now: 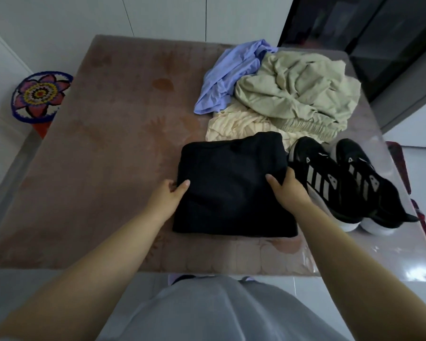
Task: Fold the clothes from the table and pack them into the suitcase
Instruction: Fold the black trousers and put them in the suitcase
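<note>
A black garment [231, 185], folded into a rough square, lies on the brown-covered table [103, 148]. My left hand [169, 195] grips its left edge, thumb on top and fingers tucked under. My right hand [287, 189] grips its right edge the same way. Behind it lies a heap of unfolded clothes: a lilac garment [229, 77], a pale green garment [295, 87] and a cream garment [236, 124]. No suitcase is in view.
A pair of black sneakers [347, 183] with white stripes stands right beside the black garment, close to my right hand. A colourful flower-patterned stool [38, 94] sits off the table's left side. A dark cabinet [369, 33] stands at the back right.
</note>
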Available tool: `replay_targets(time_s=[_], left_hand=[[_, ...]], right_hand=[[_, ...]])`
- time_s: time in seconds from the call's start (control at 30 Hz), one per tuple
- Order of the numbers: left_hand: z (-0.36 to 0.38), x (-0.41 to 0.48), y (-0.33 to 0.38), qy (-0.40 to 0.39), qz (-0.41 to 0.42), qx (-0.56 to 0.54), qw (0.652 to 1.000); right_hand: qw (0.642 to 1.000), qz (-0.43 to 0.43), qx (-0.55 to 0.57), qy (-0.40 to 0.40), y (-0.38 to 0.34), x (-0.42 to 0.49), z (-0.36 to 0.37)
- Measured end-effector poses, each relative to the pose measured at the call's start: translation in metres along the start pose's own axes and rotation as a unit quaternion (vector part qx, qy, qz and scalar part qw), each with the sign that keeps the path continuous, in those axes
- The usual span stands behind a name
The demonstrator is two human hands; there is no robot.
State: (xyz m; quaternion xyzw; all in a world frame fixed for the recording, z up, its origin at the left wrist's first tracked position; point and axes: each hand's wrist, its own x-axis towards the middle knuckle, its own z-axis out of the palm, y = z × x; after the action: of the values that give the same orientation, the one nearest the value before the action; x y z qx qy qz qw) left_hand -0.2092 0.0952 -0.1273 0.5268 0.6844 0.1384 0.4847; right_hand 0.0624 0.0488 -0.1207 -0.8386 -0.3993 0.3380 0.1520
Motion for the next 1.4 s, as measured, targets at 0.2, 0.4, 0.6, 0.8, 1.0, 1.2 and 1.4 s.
replay_targets(time_s=[0.2,0.4,0.6,0.8,1.0,1.2,1.4], left_hand=[[0.014,-0.001,0.013,-0.044,-0.041,-0.101,0.993],[0.008,-0.015,0.040,0.076,0.114,0.022,0.990],[0.010,-0.007,0.012,-0.009,-0.011,0.067,0.998],[0.008,-0.011,0.001,-0.024,-0.017,-0.005,1.000],[0.012,-0.021,0.001,-0.084,0.029,-0.075,0.993],[0.014,-0.040,0.006,-0.022,0.026,-0.114,0.993],[0.011,-0.051,-0.006,-0.060,0.064,-0.079,0.993]], right_hand=[[0.988,0.002,0.125,-0.095,0.010,-0.009,-0.012],[0.991,-0.091,0.090,0.047,0.002,-0.010,-0.034],[0.983,-0.071,-0.166,0.045,0.012,-0.017,-0.004],[0.950,-0.099,-0.291,0.045,0.017,-0.018,0.014],[0.928,-0.118,-0.351,0.029,0.017,-0.030,0.022],[0.929,-0.306,-0.204,-0.048,-0.062,-0.055,0.059],[0.919,-0.362,-0.153,-0.041,-0.134,0.004,0.065]])
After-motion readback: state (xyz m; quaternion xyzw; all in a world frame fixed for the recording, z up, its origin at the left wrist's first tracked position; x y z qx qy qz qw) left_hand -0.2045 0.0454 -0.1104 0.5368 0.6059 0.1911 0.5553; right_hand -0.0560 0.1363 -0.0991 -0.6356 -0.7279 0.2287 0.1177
